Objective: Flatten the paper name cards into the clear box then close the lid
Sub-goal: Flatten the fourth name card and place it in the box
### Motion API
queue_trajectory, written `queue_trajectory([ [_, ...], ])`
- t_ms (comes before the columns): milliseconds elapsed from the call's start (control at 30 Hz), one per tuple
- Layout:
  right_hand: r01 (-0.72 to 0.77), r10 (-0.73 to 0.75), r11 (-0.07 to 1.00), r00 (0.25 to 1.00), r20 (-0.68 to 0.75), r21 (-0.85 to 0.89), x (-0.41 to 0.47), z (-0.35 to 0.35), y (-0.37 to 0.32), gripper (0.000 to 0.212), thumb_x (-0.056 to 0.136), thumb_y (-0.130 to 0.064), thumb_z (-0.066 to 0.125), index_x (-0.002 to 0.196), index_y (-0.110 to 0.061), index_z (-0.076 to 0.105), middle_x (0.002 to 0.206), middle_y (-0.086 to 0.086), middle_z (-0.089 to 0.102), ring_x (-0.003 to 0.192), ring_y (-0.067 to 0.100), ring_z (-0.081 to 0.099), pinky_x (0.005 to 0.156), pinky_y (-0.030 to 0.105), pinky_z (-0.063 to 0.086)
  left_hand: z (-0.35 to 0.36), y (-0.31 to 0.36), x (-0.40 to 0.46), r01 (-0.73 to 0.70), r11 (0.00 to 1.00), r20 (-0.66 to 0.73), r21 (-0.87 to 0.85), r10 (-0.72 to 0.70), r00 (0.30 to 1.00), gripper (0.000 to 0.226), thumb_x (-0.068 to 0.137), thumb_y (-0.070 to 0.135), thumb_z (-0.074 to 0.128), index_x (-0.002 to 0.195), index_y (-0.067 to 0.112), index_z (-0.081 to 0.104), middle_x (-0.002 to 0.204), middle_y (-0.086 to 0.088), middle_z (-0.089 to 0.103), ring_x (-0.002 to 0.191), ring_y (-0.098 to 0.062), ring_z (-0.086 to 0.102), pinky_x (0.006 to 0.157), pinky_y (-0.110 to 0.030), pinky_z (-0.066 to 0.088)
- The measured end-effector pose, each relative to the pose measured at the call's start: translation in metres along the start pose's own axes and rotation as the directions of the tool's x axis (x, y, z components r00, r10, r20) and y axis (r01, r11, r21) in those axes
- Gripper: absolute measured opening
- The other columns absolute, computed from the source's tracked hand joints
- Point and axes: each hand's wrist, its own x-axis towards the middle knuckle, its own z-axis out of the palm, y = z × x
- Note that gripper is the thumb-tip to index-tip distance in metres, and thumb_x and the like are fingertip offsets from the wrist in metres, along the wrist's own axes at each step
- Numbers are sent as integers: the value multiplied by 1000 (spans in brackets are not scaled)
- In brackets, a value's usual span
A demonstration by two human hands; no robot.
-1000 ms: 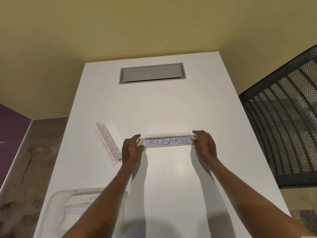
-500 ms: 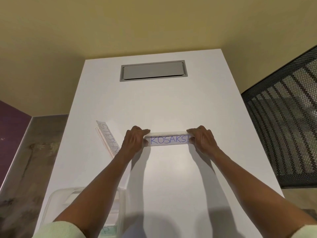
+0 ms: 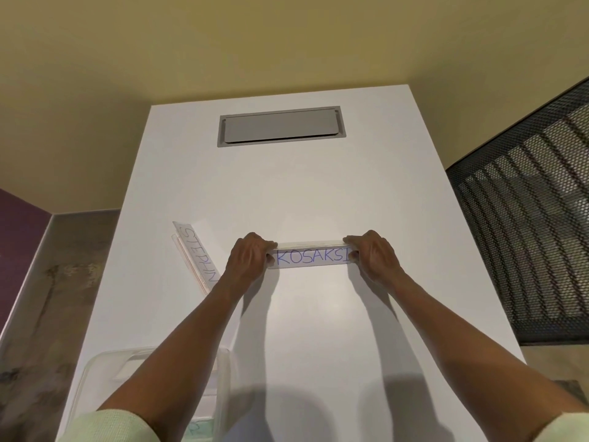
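Near the middle of the frame, both hands grip one name card (image 3: 314, 256) lettered "KOSAKSI" in blue, standing on the white desk (image 3: 318, 193). The left hand (image 3: 248, 260) is closed over the card's left end, fingers curled over its top edge and thumb at the front. The right hand (image 3: 373, 255) is closed over the right end in the same way. The card appears to sit in a clear sleeve or holder, its front face tilted toward the camera.

Just left of the left hand, a second name card (image 3: 196, 253) reading "STEPHN" lies angled on the desk, running from upper left to lower right, its lower end hidden behind the left wrist.

At the lower left of the frame sits the clear box (image 3: 95, 374), open, with its near part hidden by the left forearm. Through its walls some flat white paper pieces (image 3: 130, 366) show inside; how many cannot be told. Its lid cannot be made out.

Toward the top of the desk a grey rectangular flap (image 3: 280, 126) is set flush into the surface. A black mesh panel (image 3: 526, 218) fills the right edge of the frame.
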Motion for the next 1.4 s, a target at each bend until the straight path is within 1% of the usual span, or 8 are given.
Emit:
queue_trajectory([
  [67, -22, 22, 1000, 1000, 16, 22, 1, -3, -3, 26, 78, -6, 62, 103, -11, 68, 73, 5, 53, 75, 31, 53, 65, 34, 42, 0, 1, 0, -5, 1000, -8, -1, 5, 1000, 24, 66, 14, 61, 84, 8, 75, 63, -12, 67, 70, -33, 63, 58, -43, 51],
  [167, -14, 14, 1000, 1000, -18, -12, 0, -6, -5, 24, 74, -2, 65, 97, -10, 68, 65, 0, 51, 66, 33, 50, 61, 31, 36, -2, 3, 1, 44, 998, 22, 40, -44, 999, 24, 68, 17, 54, 80, 9, 73, 63, -10, 68, 75, -31, 61, 61, -43, 50],
  [267, 33, -35, 999, 997, -64, -37, -4, -2, -2, 33, 65, 2, 75, 95, -11, 72, 73, 6, 64, 64, 33, 58, 61, 32, 37, -3, 2, -1, 29, 999, 5, 34, -29, 1000, 25, 67, 16, 55, 81, 12, 75, 62, -10, 67, 71, -31, 62, 57, -40, 49],
  [500, 58, -65, 995, 994, -90, -76, -12, -18, -13, 29, 62, -1, 78, 89, -14, 74, 68, 5, 66, 61, 34, 60, 55, 40, 49, -24, 12, -11, 49, 999, -61, -6, -49, 997, 25, 71, 10, 60, 89, 14, 77, 69, -8, 71, 74, -30, 64, 61, -30, 40],
  [700, 99, -108, 992, 987, -119, -78, -23, -46, -34, 36, 53, 2, 86, 86, -10, 74, 65, 9, 66, 58, 34, 62, 52, 36, 46, -62, 27, -23, -66, 994, -106, 84, 75, 992, 26, 58, -1, 78, 80, 12, 77, 58, -4, 69, 61, -29, 65, 54, -28, 41],
  [967, 181, -203, 976, 957, -207, -119, -54, -81, -64, 42, 50, 8, 87, 86, -7, 70, 63, 5, 64, 56, 33, 60, 53, 30, 36, -110, 47, -60, -101, 987, -146, 126, 119, 982, 23, 62, 2, 67, 79, 13, 78, 57, -1, 68, 57, -28, 63, 49, -28, 46],
  [1233, 221, -245, 966, 947, -209, -133, -96, -106, -97, 41, 50, 7, 87, 86, -5, 72, 62, 6, 64, 55, 34, 59, 48, 33, 43, -148, 66, -104, -14, 997, -160, 80, 26, 987, 23, 76, 2, 72, 97, 10, 77, 83, -16, 72, 82, -36, 65, 67, -35, 45],
  [1400, 119, -135, 984, 984, -116, -135, -118, -117, -122, 27, 78, -4, 68, 102, -14, 73, 79, 13, 69, 81, 37, 59, 62, 34, 35, -162, 73, -130, 73, 990, -72, 121, -65, 995, 37, 84, 1, 58, 114, 18, 71, 98, -6, 73, 102, -28, 58, 75, -32, 41],
])
